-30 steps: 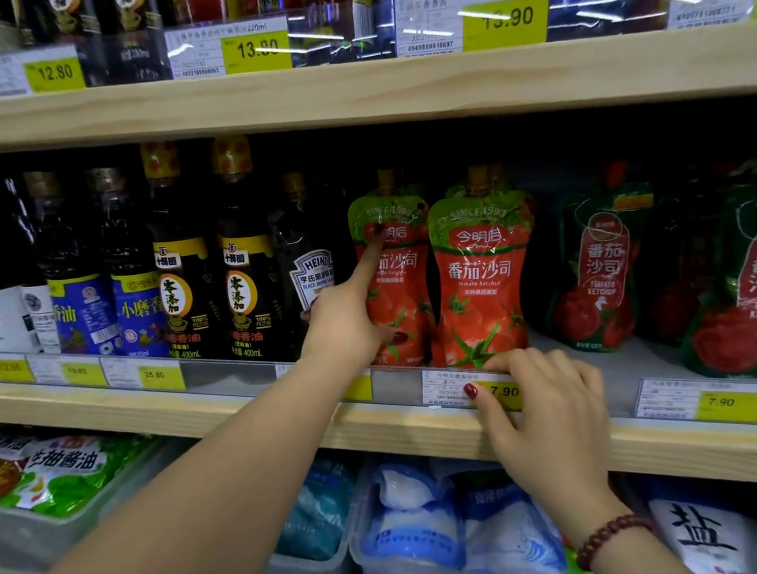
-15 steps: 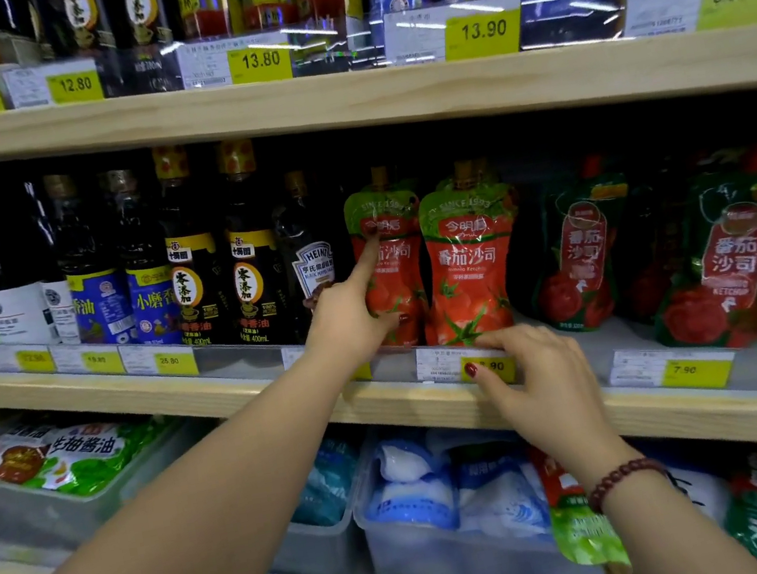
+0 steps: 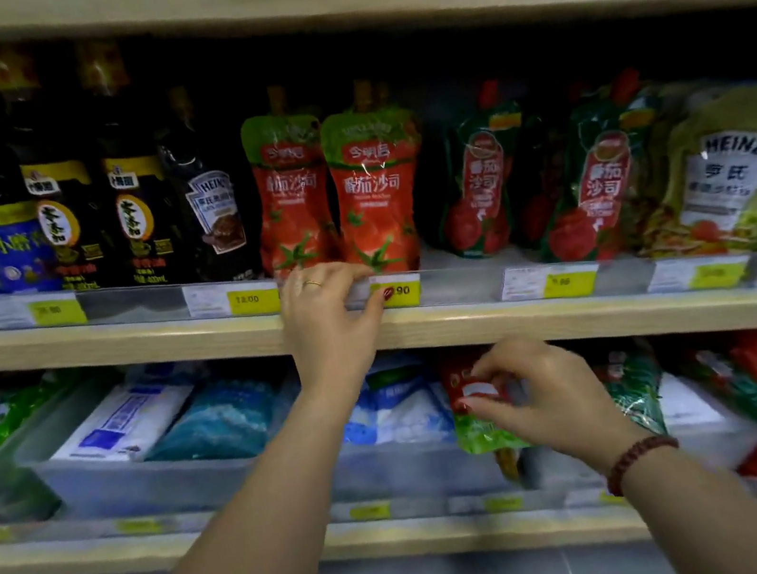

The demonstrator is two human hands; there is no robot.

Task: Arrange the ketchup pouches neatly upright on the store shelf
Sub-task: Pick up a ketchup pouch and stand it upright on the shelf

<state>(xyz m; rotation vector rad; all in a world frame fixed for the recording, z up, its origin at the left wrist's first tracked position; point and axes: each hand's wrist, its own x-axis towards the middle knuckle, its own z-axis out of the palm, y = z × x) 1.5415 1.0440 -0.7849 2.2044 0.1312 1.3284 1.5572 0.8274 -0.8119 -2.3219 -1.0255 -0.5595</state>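
so the left hand [image 3: 331, 314] has left the two upright ketchup pouches [image 3: 375, 187] on the middle shelf [image 3: 127, 351] and hooks its fingers [image 3: 315, 280] over the price rail [image 3: 455, 281], while the right hand [image 3: 534, 391] has dropped lower to pinch a stray ketchup pouch [image 3: 475, 431], probably next up.

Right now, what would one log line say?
left hand grips rail | right hand pinches lower pouch | two pouches upright above | arranging unfinished
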